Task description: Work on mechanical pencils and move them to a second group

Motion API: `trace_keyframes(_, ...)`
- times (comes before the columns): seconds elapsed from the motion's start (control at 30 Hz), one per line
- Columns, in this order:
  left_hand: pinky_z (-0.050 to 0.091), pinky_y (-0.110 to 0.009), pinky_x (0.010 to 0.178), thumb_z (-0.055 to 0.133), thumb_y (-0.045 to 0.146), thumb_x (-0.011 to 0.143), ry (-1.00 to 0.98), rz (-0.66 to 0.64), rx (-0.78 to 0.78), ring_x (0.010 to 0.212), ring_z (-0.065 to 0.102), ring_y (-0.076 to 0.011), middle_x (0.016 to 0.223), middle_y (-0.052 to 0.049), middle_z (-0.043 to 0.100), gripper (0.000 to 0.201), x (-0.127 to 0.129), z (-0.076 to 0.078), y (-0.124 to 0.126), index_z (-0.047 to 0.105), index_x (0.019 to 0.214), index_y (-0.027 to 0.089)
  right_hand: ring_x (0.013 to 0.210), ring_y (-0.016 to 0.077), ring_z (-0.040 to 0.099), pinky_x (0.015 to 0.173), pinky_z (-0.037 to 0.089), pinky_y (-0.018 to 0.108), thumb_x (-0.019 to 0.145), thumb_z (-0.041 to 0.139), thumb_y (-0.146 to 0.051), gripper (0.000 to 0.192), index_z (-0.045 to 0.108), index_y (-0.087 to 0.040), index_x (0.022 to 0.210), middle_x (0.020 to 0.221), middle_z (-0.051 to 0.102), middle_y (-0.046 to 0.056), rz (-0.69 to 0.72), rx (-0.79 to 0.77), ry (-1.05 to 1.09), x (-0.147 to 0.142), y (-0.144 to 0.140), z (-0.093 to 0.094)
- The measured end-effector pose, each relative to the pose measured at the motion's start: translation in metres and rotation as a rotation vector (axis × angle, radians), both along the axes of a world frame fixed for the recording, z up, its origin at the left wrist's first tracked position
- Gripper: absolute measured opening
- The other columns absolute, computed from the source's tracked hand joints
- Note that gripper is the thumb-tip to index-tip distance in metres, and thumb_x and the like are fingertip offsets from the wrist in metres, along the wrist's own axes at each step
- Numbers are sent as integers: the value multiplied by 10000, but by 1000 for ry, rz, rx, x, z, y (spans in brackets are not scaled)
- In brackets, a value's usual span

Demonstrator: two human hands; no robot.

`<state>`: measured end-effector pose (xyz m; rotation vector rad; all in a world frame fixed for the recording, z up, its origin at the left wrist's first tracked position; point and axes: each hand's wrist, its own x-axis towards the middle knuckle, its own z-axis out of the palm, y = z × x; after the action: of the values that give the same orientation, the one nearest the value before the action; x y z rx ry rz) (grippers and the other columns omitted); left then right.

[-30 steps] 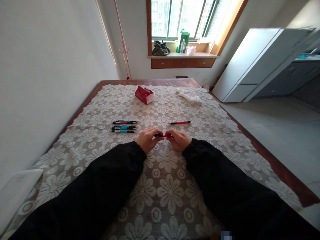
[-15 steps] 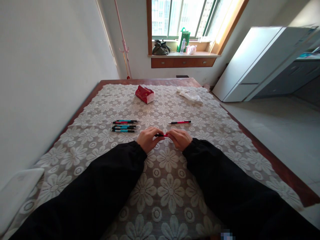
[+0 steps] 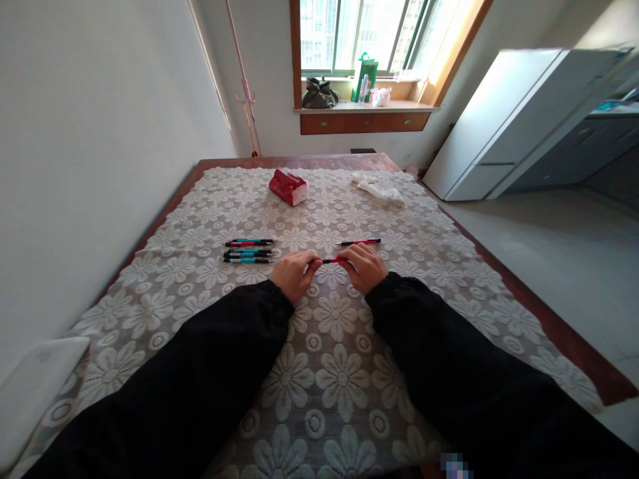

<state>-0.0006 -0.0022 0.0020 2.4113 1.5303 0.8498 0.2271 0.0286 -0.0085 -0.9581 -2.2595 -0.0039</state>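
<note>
A wide worktop (image 3: 499, 266) covered by a cream lace cloth (image 3: 329, 372) with flower patterns fills the view. Two black sleeves reach forward over it. At the far end lie a red tissue pack (image 3: 288, 186) and a crumpled white cloth (image 3: 378, 190), well apart. Left of the hands, a cluster of blue and red pens (image 3: 248, 251) lies in rows. One red pen (image 3: 359, 241) lies alone just beyond the right hand (image 3: 365, 266). The left hand (image 3: 294, 274) and right hand together pinch a red pen held level (image 3: 330, 260) between them, each grip closed on one end, just above the cloth.
</note>
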Motion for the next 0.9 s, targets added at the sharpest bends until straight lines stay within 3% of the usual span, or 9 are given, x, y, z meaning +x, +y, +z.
trace_keyframes(0.33,493,-314,753,625,352,929,-94,-52,114,773,637,-201,935,-39,760,196,-7,-8,7,755,1031,246,944,206,598,869,425,337,1041,471,-323,266,691,-198,959,967,726,70,-15,-140,-174,-2,3,4)
trace_keyframes(0.47,476,-293,693,543,408,980,-130,-9,45,712,628,-178,883,-39,752,285,-6,-6,5,745,1060,225,911,199,623,840,448,327,1049,448,-323,285,683,-186,965,950,733,81,-30,-146,-136,-2,2,2)
trace_keyframes(0.53,464,-287,687,500,402,1002,-118,-6,2,693,620,-175,787,-23,736,311,-6,-5,5,753,973,224,875,198,635,818,460,325,1048,442,-315,283,678,-184,961,922,731,81,4,-126,-105,-2,2,0)
trace_keyframes(0.7,456,-258,650,599,319,945,-252,13,-78,652,606,-149,753,12,749,183,-5,-5,6,760,950,232,820,195,649,781,488,311,980,586,-343,208,635,-169,1083,904,713,74,75,-47,-9,0,3,-5)
trace_keyframes(0.8,432,-244,587,633,297,917,-350,-26,-151,587,571,-127,740,15,759,166,-5,-4,7,783,935,227,792,189,644,761,481,307,1002,544,-299,151,647,-189,992,861,713,61,50,13,-22,2,5,-7)
trace_keyframes(0.9,424,-241,570,698,325,870,-409,-39,-167,585,564,-122,767,5,769,164,-6,-5,8,809,960,244,751,185,633,736,471,310,1025,486,-273,213,659,-209,918,808,715,48,8,29,-47,3,5,-5)
